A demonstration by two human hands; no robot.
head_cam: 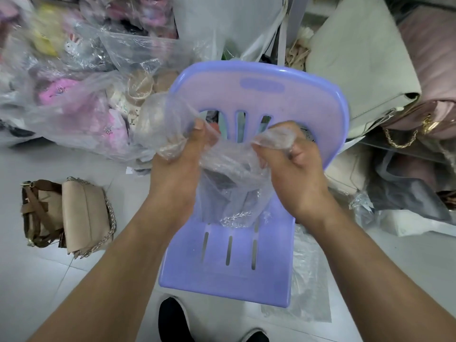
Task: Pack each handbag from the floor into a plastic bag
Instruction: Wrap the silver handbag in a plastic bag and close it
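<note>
A clear plastic bag point(232, 174) hangs over the seat of a lilac plastic chair point(229, 265). Inside it shows a dark handbag point(222, 186) with a silver chain at the bottom. My left hand point(180, 156) grips the bag's top edge on the left, thumb up. My right hand point(288, 156) grips the bunched top edge on the right. On the floor at the left lie a beige handbag point(84, 213) with a silver chain and a brown-strapped tan handbag point(39, 213), side by side.
Heaps of goods in clear plastic point(81, 95) fill the back left. Cream and pink handbags point(370, 60) are stacked at the right. Flat plastic bags point(306, 275) lie on the floor right of the chair. Dark shoes point(172, 319) show at the bottom edge.
</note>
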